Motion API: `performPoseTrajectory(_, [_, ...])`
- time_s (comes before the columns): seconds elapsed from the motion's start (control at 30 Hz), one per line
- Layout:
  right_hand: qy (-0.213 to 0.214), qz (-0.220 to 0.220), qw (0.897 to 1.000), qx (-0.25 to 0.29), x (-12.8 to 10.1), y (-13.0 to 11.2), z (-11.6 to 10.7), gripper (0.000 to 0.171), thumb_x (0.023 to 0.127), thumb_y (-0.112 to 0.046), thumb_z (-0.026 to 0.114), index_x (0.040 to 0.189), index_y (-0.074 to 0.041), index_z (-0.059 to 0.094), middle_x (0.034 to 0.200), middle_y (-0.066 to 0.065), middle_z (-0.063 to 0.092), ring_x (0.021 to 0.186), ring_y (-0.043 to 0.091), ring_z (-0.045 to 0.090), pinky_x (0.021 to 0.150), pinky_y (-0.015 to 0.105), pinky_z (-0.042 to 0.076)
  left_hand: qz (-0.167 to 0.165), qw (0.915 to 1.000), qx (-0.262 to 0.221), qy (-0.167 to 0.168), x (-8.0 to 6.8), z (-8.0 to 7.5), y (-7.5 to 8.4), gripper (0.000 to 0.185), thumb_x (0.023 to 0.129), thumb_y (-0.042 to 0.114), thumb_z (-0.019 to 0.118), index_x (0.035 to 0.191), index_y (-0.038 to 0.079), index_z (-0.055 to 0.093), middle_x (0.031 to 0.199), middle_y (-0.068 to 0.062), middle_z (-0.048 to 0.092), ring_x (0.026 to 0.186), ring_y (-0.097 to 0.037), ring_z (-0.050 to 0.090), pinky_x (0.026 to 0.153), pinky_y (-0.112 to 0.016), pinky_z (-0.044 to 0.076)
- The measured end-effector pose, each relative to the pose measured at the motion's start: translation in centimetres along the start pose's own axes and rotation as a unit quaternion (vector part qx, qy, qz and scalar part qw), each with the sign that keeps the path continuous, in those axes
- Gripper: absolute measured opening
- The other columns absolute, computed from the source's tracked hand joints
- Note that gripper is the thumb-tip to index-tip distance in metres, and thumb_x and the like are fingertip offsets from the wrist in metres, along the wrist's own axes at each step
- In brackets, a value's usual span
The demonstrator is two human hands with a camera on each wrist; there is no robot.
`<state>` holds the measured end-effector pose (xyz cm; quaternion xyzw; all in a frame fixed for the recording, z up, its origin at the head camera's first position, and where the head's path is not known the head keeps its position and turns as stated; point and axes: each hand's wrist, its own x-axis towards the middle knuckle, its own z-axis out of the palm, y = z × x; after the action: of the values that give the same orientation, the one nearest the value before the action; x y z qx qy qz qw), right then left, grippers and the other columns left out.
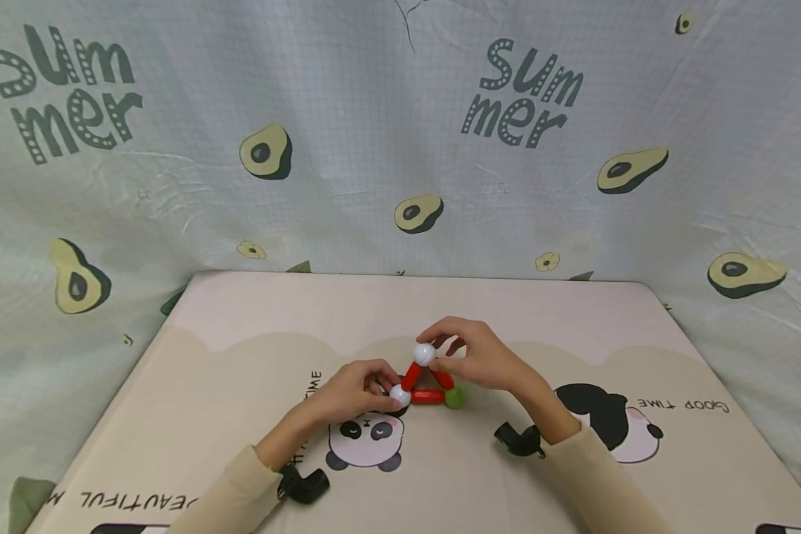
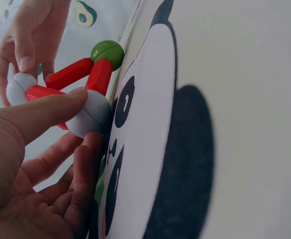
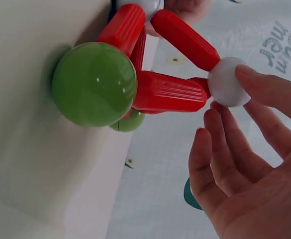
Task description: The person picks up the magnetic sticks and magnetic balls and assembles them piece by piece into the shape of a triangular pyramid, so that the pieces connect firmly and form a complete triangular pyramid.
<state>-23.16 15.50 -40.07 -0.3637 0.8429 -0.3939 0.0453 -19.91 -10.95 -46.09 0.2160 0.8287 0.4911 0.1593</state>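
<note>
Both hands were on the little build at the middle of the mat. Her, his, whoever's left hand (image 1: 354, 389) pinched the lower white ball (image 1: 400, 397) between thumb and fingers, at the figure's 8 o'clock corner. Right hand (image 1: 480, 360) pinched the top white ball (image 1: 424, 354) at 12 o'clock, fingers curled round it.

Writing next: the backdrop cloth (image 1: 374, 133) read "Summer" twice, at 10 and at 1 o'clock from the build, among avocado prints. On the mat (image 1: 240, 356) I read "GOOD TIME" upside down at 3 o'clock, beside a panda, and "BEAUTIFUL" upside down near the front left edge. Another word ending "TIME" ran sideways by the left hand.

Room to move: the mat lay open toward 9 o'clock and toward 12, up to its back edge against the cloth. The panda face (image 1: 365, 439) sat just at 6 o'clock of the build.

And the thing itself: an upright triangle of ribbed red rods (image 1: 428, 396), glossy, with a green ball (image 1: 455, 397) at the 4 o'clock corner resting on the mat. The right wrist view showed a second green ball (image 3: 130, 121) behind the first and more red rods, so it went deeper than a flat triangle.
</note>
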Motion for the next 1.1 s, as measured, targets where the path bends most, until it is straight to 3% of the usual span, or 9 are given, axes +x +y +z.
performPoseTrajectory(0.17, [-0.017,0.019,1.000,-0.013,-0.01,-0.10,-0.24,0.032,0.091,-0.015,0.078,0.123,-0.012,0.070,0.109,0.001,0.072,0.096,0.015,0.066,0.083,0.031,0.059,0.000,1.0000,0.000,0.000,0.00,0.00,0.06,0.026,0.089,0.021,0.080,0.110,0.009,0.069,0.095,-0.003,0.067,0.080,-0.015,0.063,0.070,-0.024,0.051])
performPoseTrajectory(0.7, [-0.047,0.046,0.998,-0.004,-0.02,0.42,-0.24,0.030,0.094,-0.024,0.076,0.122,-0.015,0.069,0.100,0.000,0.072,0.091,0.013,0.066,0.085,0.034,0.059,-0.002,1.0000,-0.004,-0.001,-0.07,0.01,0.11,0.027,0.089,0.020,0.080,0.110,0.008,0.069,0.096,-0.005,0.067,0.079,-0.013,0.063,0.069,-0.023,0.051])
performPoseTrajectory(1.1, [-0.065,0.043,0.997,-0.004,-0.10,0.72,-0.16,0.047,0.088,-0.005,0.076,0.132,-0.012,0.062,0.099,0.002,0.073,0.089,0.012,0.067,0.084,0.034,0.060,0.002,1.0000,-0.003,-0.003,-0.10,0.02,-0.05,0.029,0.089,0.022,0.080,0.111,0.007,0.069,0.097,-0.007,0.068,0.078,-0.010,0.062,0.068,-0.022,0.051])
